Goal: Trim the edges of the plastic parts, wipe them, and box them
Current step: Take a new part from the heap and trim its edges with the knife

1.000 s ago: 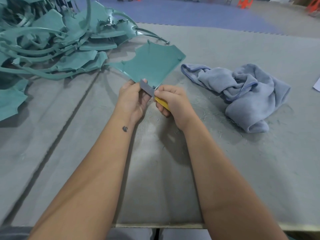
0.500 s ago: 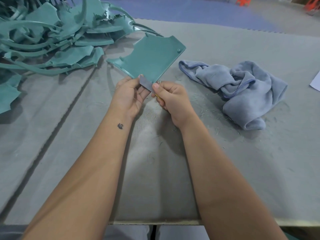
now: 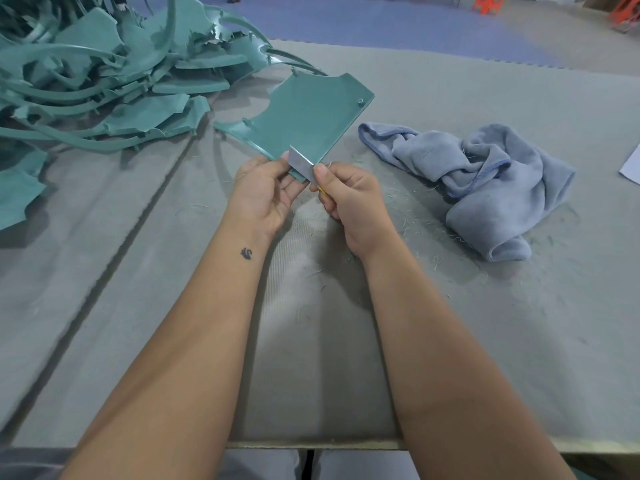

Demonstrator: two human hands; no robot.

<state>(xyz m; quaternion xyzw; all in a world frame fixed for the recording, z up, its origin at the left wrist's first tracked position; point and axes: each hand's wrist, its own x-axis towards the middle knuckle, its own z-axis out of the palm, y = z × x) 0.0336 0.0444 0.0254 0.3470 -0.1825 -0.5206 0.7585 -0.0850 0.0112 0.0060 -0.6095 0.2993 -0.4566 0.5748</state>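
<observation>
A flat teal plastic part (image 3: 304, 119) with a curved cut-out tilts up from the grey felt table (image 3: 519, 323). My left hand (image 3: 263, 192) pinches its near corner. My right hand (image 3: 349, 199) grips a knife with a yellow handle. Its grey blade (image 3: 300, 163) lies across the part's near edge, between both thumbs. Thin plastic shavings lie on the felt below and right of my hands.
A heap of teal plastic parts and curved strips (image 3: 104, 81) fills the far left of the table. A crumpled blue-grey cloth (image 3: 485, 181) lies to the right of my hands. A white paper corner (image 3: 632, 164) shows at the right edge. Beyond the table is blue floor.
The blade has shifted a little along the part's near edge, with both hands staying together at that corner. More of the yellow handle is now hidden in my right hand.
</observation>
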